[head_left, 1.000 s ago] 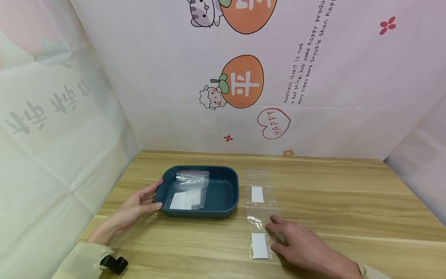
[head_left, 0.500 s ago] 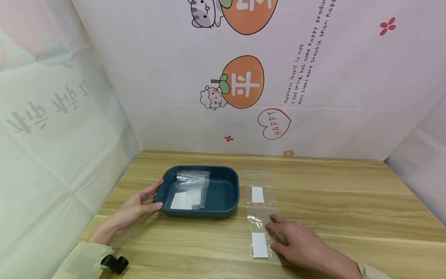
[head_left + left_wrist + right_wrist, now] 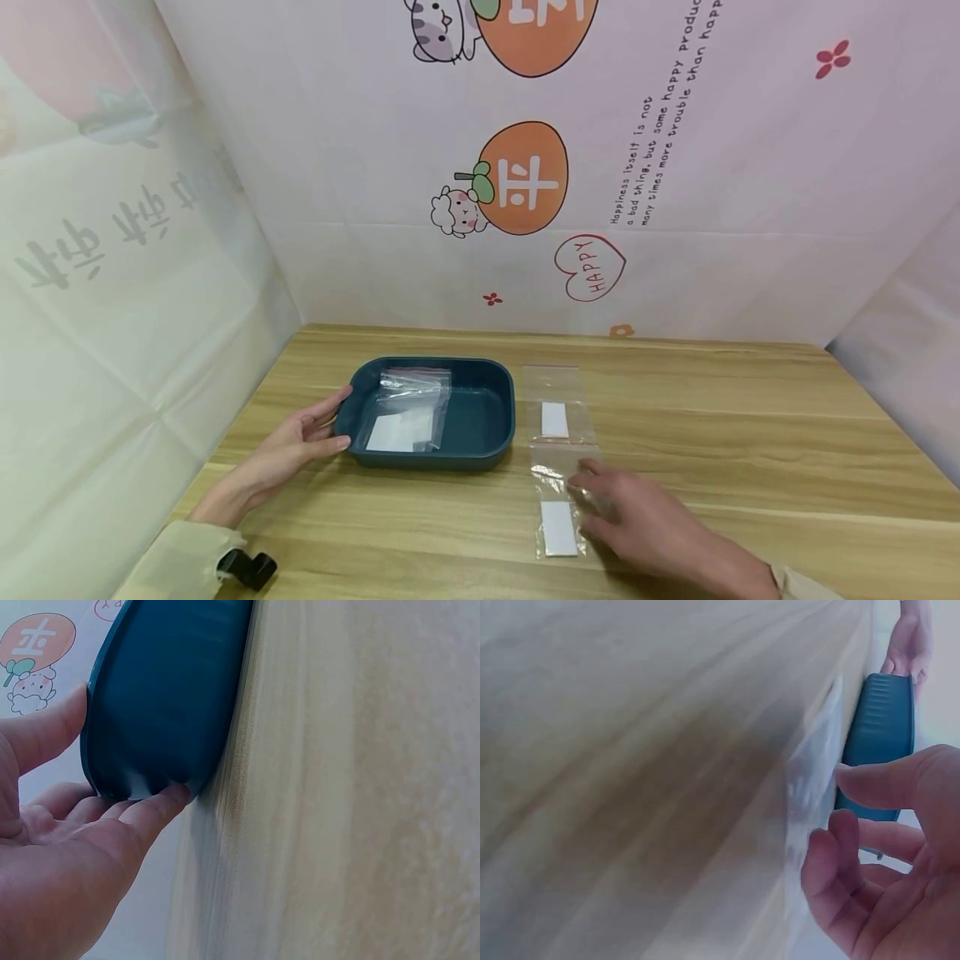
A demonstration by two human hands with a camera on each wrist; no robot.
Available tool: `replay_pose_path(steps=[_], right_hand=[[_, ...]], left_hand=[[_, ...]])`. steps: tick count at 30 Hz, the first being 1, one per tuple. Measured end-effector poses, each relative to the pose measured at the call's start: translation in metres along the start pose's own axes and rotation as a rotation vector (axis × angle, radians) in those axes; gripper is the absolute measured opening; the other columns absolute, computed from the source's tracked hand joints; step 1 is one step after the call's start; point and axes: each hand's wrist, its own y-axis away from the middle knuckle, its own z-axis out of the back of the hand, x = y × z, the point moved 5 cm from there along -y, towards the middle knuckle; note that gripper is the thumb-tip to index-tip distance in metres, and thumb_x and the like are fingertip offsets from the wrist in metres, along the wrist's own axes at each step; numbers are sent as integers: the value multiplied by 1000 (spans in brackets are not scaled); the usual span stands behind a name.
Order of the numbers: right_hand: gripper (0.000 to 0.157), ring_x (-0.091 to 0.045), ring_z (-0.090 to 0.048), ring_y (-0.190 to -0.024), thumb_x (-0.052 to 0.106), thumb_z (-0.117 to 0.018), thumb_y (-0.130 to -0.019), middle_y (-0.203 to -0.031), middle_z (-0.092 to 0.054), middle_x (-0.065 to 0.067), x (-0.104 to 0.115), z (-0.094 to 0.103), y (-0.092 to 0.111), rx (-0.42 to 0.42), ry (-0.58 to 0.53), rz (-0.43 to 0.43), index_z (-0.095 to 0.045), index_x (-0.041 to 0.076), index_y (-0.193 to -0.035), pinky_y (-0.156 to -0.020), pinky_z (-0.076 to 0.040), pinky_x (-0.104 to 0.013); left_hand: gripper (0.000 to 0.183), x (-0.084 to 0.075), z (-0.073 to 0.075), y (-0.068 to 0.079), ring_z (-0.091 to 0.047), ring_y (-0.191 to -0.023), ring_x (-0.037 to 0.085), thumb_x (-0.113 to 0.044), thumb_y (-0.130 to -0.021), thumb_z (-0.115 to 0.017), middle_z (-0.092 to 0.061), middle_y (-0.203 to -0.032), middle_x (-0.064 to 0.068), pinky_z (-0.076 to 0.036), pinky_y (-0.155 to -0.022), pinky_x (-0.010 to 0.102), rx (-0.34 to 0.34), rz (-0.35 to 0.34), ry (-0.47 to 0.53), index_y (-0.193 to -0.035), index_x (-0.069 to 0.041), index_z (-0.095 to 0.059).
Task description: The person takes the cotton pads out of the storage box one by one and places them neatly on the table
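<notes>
Two clear bags are laid end to end on the worktop, just to the right of a dark teal tray. A white card is seen in each: one in the far bag, one in the near bag. Where the two bags meet, it cannot be told whether they overlap or merely touch. More clear bagging with white pieces is held inside the tray, toward its left end; how many bags are stacked there cannot be made out.

The tray's left end is held by the left grip, a bare hand, with thumb and fingers set around the rim and outer wall. Nothing is seen pinched in the right grip: its fingers are loosely bent, with the thumb apart, over the right edge of the near bag. Whether the plastic is touched cannot be told.

A black fitting is worn at the left sleeve. Behind the worktop, a pale backdrop is printed with orange fruits, lettering and a red heart outline.
</notes>
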Motion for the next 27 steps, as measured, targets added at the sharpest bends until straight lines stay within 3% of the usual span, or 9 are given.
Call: replay_pose_path(steps=[2, 4, 7, 9, 16, 22, 27], right_hand=[[33, -27, -71, -109, 14, -81, -91, -134, -70, -15, 3, 5, -3, -46, -30, 18, -77, 12, -124, -91, -58, -51], [29, -12, -71, -83, 11, -79, -93, -122, -75, -8, 7, 11, -7, -78, -81, 23, -78, 11, -121, -78, -61, -39], [21, 2, -50, -54, 7, -76, -95, -106, -78, 1, 14, 22, -17, -103, -150, 42, -80, 10, -115, -54, -53, -26], [21, 2, -43, -47, 5, -75, -95, -99, -77, 1, 21, 28, -25, -101, -174, 56, -81, 9, -115, -44, -43, -24], [13, 1, -50, -56, 11, -77, -96, -83, -70, 14, 52, 44, -73, -99, -51, 145, -82, 10, -108, -52, -47, -24], [24, -8, -65, -86, 22, -78, -98, -108, -74, 1, 72, 38, -123, -1, 45, 111, -81, 10, -118, -74, -56, -29], [32, -15, -67, -94, 23, -76, -99, -120, -72, -8, 87, 23, -163, 132, 14, 106, -77, 6, -126, -83, -57, -35]], left_hand=[[87, 0, 0, 0, -19, -153, 50, -14, -103, -70, -3, -175, 16, -42, -104, 22, 0, -2, 4, -170, -10, -14], [87, 1, 0, -1, -19, -153, 50, -13, -103, -70, -3, -175, 17, -43, -104, 22, 0, -5, 6, -170, -10, -14], [86, 0, 0, -1, -19, -153, 50, -12, -103, -69, -3, -174, 17, -43, -103, 21, -1, -10, 8, -170, -9, -15], [86, 0, 0, -1, -19, -153, 51, -11, -103, -68, -3, -174, 18, -43, -103, 21, 0, -13, 9, -170, -9, -14], [85, 0, 1, 1, -19, -152, 52, -9, -103, -68, -3, -174, 18, -43, -104, 22, -6, -12, 8, -170, -8, -14], [86, 1, 1, 0, -19, -152, 51, -11, -103, -69, -3, -175, 17, -43, -103, 22, -8, -9, 12, -170, -9, -15], [87, 1, 1, -1, -19, -152, 51, -11, -102, -70, -3, -175, 17, -43, -104, 22, -4, -14, 15, -170, -9, -16]])
